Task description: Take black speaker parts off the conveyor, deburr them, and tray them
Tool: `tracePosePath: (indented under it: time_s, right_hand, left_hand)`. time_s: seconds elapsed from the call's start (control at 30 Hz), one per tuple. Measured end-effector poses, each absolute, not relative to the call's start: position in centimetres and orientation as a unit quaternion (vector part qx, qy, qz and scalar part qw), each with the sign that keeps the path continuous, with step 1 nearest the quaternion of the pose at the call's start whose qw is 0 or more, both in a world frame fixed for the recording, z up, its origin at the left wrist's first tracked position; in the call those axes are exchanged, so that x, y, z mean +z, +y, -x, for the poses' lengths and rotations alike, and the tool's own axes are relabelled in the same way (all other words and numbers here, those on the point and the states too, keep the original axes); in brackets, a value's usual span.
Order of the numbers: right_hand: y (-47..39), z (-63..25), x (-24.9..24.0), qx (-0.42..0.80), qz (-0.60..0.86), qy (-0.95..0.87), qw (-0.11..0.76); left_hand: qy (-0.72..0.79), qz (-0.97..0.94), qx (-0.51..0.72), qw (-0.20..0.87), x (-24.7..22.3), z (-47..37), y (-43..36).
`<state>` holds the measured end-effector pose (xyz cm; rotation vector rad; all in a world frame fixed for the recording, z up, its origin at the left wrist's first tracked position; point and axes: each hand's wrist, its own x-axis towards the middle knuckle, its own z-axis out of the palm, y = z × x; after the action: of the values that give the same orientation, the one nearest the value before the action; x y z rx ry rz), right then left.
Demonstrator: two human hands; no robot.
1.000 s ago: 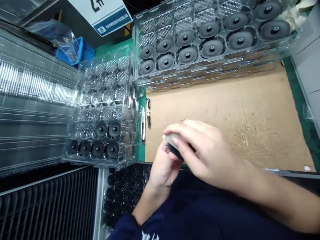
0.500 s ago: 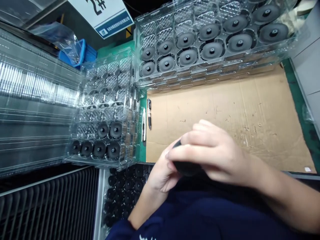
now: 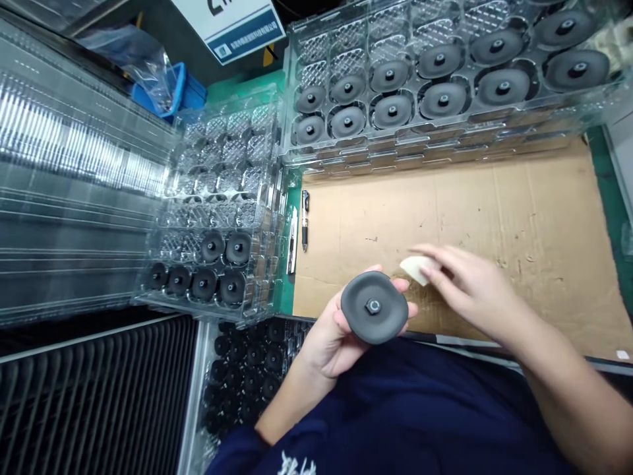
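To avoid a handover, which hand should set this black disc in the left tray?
Probably your left hand: it holds the black disc, nearer the left tray. Your right hand pinches a white pad.

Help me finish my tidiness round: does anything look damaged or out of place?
Only minor things: the cardboard sheet has dark scuffs, with a small white patch at its near right corner. A clear plastic bag spills over the blue bin. The dark gray dish-shaped part in the left hand shows no visible damage.

No text is fully legible: the white sign (image 3: 235, 16) carries a cropped black marking (image 3: 217, 6) and tiny characters on its blue band (image 3: 251, 36); the navy garment (image 3: 386, 409) bears blurred white lettering (image 3: 297, 465).
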<state>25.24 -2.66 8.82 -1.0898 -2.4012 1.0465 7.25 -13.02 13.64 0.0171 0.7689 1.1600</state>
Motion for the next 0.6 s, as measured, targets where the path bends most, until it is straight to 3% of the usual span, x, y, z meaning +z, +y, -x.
tracePosePath:
  time_s: [0.17,0.3,0.4,0.47,0.6]
  right_hand:
    - [-4.5,-26.1,6.6,0.418,0.394,-0.810,0.118]
    - [-3.4,-24.7,12.4,0.348,0.410,-0.805,0.248]
    - [-3.0,-23.0,16.1,0.327,0.241,-0.860,0.309]
    - [-2.9,-22.3,17.0,0.333,0.177,-0.888,0.264]
    - [-3.1,-21.5,16.8,0.299,0.229,-0.909,0.179]
  left_hand:
    - [0.345,0.002,0.535,0.771,13.1,-7.1,-13.2]
    - [0.324,-0.014,0.535,0.780,13.6,-7.3,-12.7]
    - [0.339,-0.017,0.546,0.766,13.7,-7.6,-12.7]
    - [0.354,-0.014,0.553,0.754,13.5,-7.6,-13.0]
    - [0.415,-0.003,0.543,0.730,12.7,-7.6,-13.6]
